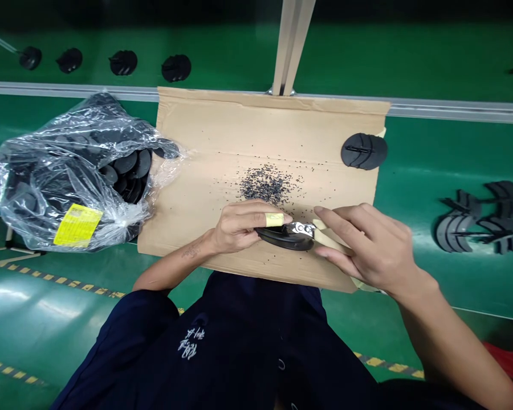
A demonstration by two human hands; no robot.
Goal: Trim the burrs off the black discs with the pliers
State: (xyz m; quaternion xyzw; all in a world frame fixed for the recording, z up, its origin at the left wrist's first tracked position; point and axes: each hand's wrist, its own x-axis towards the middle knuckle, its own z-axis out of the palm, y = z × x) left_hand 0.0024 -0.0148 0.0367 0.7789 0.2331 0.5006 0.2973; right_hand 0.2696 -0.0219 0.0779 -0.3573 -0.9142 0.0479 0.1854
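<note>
My left hand (243, 223) grips a round black plastic disc (288, 239), with yellow tape wrapped around the thumb. In my right hand (374, 245) is a pair of nippers (331, 239) with pale handles. Their metal jaws meet the disc's upper edge; whether the blades are closed cannot be seen. Both hands are over a flattened cardboard sheet (214, 131). Just beyond them lies a scattered pile of small black clippings (267, 183). Another black disc (364, 151) with raised ribs rests near the cardboard's right edge.
A clear plastic bag (38, 171) full of black discs, with a yellow label, lies at left. Several ribbed black discs (479, 225) are grouped on the green table at right. More stand in a row beyond the metal rail (444, 108). An upright post (291, 45) rises at the back.
</note>
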